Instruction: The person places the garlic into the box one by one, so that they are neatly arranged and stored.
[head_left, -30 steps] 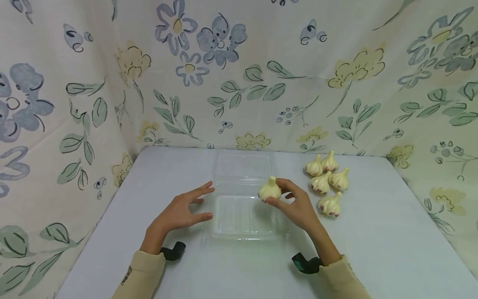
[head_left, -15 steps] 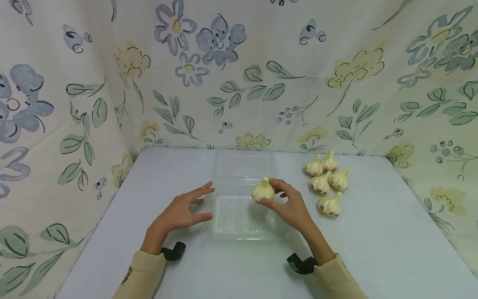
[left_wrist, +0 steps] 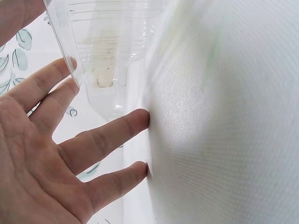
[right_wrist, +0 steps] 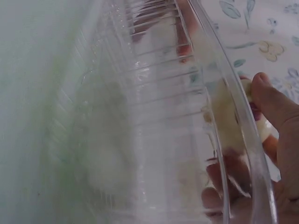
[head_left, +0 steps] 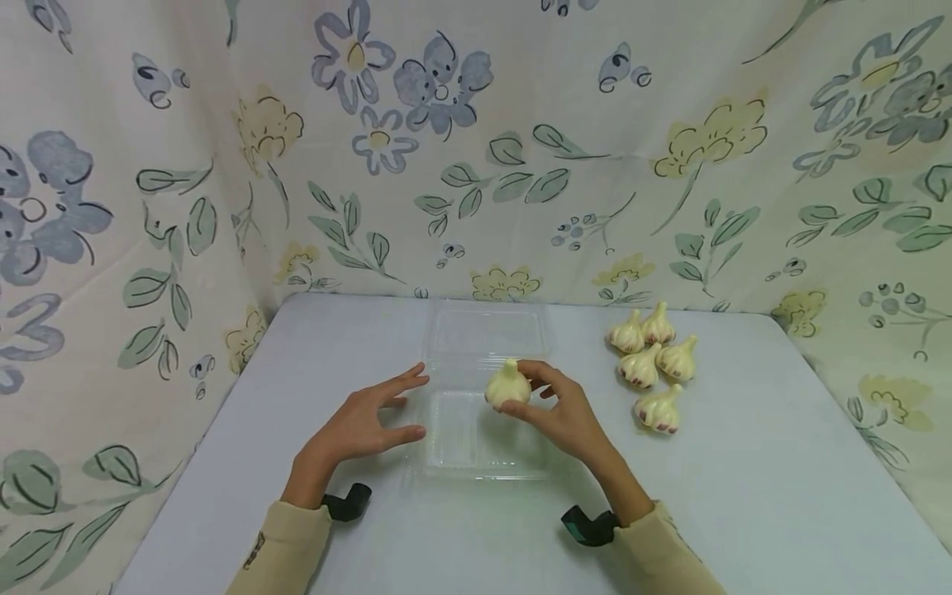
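A cream, rounded garlic bulb (head_left: pixel 507 387) is pinched in my right grip (head_left: pixel 559 411) above an open, rectangular, clear-plastic clamshell (head_left: pixel 452 434); my left grip (head_left: pixel 363 421), loosely spread, is at its left edge. Five purple-flecked bulbs (head_left: pixel 638 368) rest on the white surface (head_left: pixel 751 463).

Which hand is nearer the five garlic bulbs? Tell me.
Right. The right hand holds a sixth bulb above the clear container, left of the five garlic bulbs; the left hand is farther, at the container's left edge.
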The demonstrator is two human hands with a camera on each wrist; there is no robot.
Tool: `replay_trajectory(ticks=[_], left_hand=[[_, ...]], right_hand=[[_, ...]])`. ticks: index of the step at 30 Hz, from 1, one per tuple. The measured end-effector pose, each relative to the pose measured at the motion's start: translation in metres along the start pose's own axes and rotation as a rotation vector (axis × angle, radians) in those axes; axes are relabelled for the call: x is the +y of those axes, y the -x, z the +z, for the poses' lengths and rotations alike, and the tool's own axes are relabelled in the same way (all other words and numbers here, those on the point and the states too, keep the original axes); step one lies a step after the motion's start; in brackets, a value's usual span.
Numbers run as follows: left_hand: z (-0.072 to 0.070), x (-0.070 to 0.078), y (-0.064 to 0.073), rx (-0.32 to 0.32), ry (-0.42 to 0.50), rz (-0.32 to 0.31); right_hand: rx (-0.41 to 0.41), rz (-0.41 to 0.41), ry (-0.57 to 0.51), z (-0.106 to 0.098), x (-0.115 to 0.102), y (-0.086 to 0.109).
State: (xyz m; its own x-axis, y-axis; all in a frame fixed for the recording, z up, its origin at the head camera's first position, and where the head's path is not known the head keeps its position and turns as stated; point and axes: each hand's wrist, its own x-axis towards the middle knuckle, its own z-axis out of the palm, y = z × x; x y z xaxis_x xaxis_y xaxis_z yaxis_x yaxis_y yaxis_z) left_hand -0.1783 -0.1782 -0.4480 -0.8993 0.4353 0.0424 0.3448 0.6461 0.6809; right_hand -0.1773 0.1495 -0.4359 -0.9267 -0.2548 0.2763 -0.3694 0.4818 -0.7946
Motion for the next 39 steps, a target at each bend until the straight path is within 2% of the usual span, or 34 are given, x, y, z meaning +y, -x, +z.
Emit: replay_trajectory(ticks=[4, 12, 15, 20, 23, 31, 39], left_hand=[[0.001, -0.001, 0.0, -0.003, -0.004, 0.007], [0.0, 0.0, 0.0, 0.002, -0.008, 0.008], [-0.001, -0.001, 0.0, 0.005, -0.01, 0.013], [-0.001, 0.0, 0.0, -0.002, -0.002, 0.015], [-0.001, 0.002, 0.0, -0.009, 0.006, 0.001], [-0.001, 0.003, 0.001, -0.017, 0.013, -0.018], [-0.001, 0.001, 0.001, -0.011, 0.011, 0.017]], right_hand=[[-0.028, -0.008, -0.011, 0.004, -0.002, -0.002], [-0.035, -0.068, -0.024, 0.014, -0.005, -0.009], [-0.05, -0.062, -0.033, 0.017, -0.006, -0.012], [-0.114, -0.039, -0.059, 0.026, -0.005, -0.015], [-0.16, -0.055, -0.059, 0.032, -0.004, -0.016], [-0.243, -0.103, 0.017, 0.035, -0.007, -0.025], [-0.298, -0.104, 0.027, 0.041, -0.009, -0.037]])
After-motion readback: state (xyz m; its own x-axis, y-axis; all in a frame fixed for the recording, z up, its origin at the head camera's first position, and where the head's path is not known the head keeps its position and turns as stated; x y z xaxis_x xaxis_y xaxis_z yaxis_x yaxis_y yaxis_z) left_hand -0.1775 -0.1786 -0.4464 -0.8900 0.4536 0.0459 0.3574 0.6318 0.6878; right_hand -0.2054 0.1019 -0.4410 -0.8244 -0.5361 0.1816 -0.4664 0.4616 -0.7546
